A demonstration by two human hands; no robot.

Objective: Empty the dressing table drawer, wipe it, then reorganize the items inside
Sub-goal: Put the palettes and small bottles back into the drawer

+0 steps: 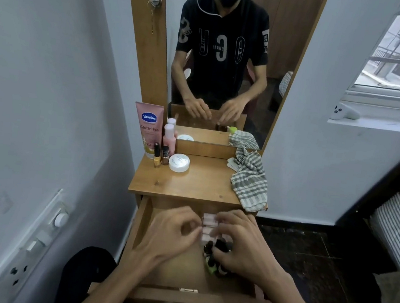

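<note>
The wooden drawer (146, 222) of the dressing table is pulled open below me. Inside it lie a few small pale pink tubes (209, 220) stacked side by side, with a cluster of small dark bottles (208, 247) and a green one (210, 267) just in front of them. My left hand (167, 236) is curled, its fingertips against the left ends of the pink tubes. My right hand (243, 247) covers their right ends, with the thumb by the dark bottles. Part of the tubes and bottles is hidden under my fingers.
On the tabletop (197, 188) stand a Vaseline tube (147, 128), a pink bottle (169, 138), two nail polish bottles (161, 156) and a round white jar (179, 162). A checked cloth (249, 181) lies at its right edge. A mirror (228, 55) rises behind, walls on both sides.
</note>
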